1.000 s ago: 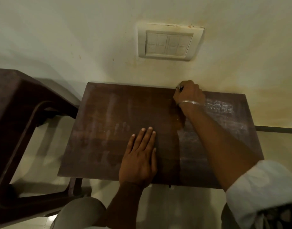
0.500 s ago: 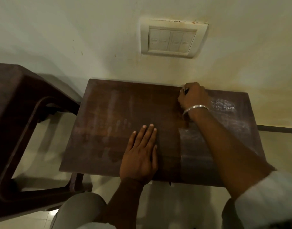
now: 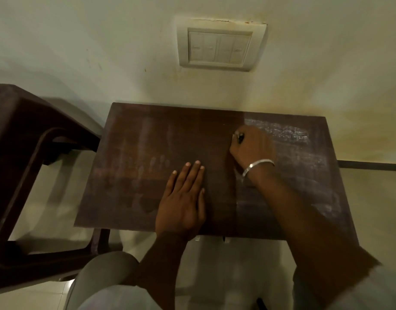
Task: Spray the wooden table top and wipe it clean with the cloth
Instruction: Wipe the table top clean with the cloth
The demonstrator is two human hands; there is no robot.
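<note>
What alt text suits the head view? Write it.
A right hand holds what seems a dark cloth against a brown table by a wall; the left hand lies flat beside it. Pale streaks mark the top.

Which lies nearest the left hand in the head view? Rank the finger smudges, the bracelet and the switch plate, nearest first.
From the left hand:
1. Finger smudges, on the table top just left of its fingertips.
2. Bracelet, off to its right.
3. Switch plate, up on the wall behind the table.
</note>
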